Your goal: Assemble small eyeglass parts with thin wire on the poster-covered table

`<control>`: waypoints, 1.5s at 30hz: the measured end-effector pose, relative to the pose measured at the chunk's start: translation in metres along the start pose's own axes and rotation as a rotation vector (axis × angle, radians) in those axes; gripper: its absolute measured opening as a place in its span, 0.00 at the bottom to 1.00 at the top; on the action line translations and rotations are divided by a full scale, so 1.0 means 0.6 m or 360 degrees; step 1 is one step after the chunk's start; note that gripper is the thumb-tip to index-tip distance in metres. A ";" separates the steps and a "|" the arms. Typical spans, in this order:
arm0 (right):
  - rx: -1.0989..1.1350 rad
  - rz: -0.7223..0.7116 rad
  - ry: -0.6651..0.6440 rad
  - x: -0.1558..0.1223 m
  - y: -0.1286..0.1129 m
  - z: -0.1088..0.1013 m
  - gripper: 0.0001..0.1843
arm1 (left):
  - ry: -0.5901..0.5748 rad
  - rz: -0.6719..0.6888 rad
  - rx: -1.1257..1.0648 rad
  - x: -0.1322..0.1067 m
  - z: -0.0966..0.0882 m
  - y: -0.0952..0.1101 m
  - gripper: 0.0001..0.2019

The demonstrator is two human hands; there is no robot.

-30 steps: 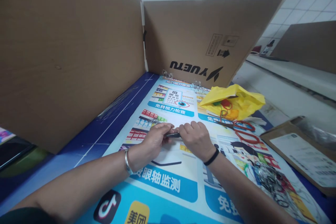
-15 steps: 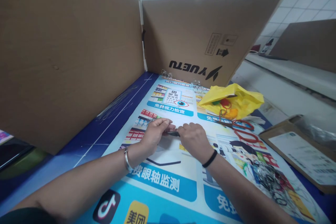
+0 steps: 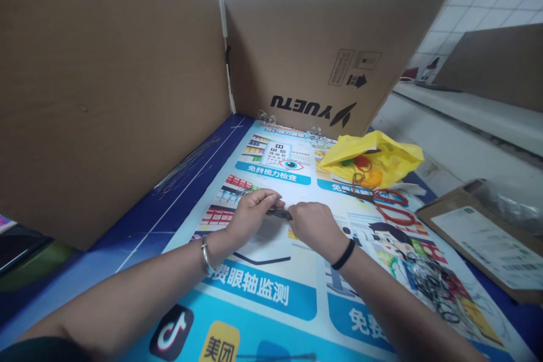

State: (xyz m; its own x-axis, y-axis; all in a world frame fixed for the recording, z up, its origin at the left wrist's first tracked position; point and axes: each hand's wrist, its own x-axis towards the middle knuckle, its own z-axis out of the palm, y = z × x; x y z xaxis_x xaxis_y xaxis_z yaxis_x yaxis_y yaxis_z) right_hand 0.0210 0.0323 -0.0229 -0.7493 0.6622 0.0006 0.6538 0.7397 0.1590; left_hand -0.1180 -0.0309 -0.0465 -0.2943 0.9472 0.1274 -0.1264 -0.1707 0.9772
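A short, thin dark strip (image 3: 279, 214) is stretched between my two hands above the printed sheet (image 3: 292, 300); its exact kind is too small to make out. My left hand (image 3: 254, 212) pinches one end between thumb and fingers. The other end is in my right hand (image 3: 316, 225), whose fingers are curled closed. Scissors with red handles (image 3: 392, 198) lie to the right, just in front of an open yellow bag (image 3: 392, 155). Red and orange threads (image 3: 368, 175) show at the bag's mouth.
Tall cardboard panels (image 3: 114, 79) stand at the left and back. A tangle of dark and clear loops (image 3: 435, 283) lies at the right. Beyond it sits a labelled carton (image 3: 487, 243). Thin wire-like strands (image 3: 186, 167) lie along the left, and clear bits (image 3: 316, 137) lie near the back panel.
My right hand has shifted slightly down and right, and a little more of the dark strip shows between the hands. The whole view has moved slightly.
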 end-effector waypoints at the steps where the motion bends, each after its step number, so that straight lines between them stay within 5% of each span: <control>1: -0.0002 -0.0004 0.0000 0.000 0.001 -0.001 0.10 | -0.0015 0.0023 0.0033 0.000 0.000 0.000 0.08; 21: 0.0010 -0.0098 0.0027 -0.004 0.006 -0.004 0.08 | -0.0063 0.0109 0.0227 -0.004 0.001 0.000 0.08; 27: -0.0005 -0.0113 0.0219 0.004 0.029 0.001 0.08 | 0.0218 0.0103 0.0214 0.010 -0.013 -0.004 0.11; 32: 0.0697 0.0113 0.0256 0.013 0.037 -0.001 0.12 | 0.0259 0.0169 0.0336 0.018 -0.023 -0.010 0.11; 38: 0.1542 0.0074 0.0306 0.019 0.016 0.019 0.13 | 0.0126 0.0212 0.0463 0.010 -0.011 -0.009 0.10; 45: 0.1995 0.0119 0.0234 0.023 0.019 0.032 0.11 | 0.0013 -0.0078 0.0182 0.006 -0.007 0.001 0.12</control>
State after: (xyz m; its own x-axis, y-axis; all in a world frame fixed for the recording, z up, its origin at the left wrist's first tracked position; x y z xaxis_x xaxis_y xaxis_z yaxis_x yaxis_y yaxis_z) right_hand 0.0202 0.0523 -0.0398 -0.6580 0.7474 0.0915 0.2850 0.3596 -0.8885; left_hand -0.1232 -0.0289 -0.0462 -0.2983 0.9513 0.0781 -0.0317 -0.0917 0.9953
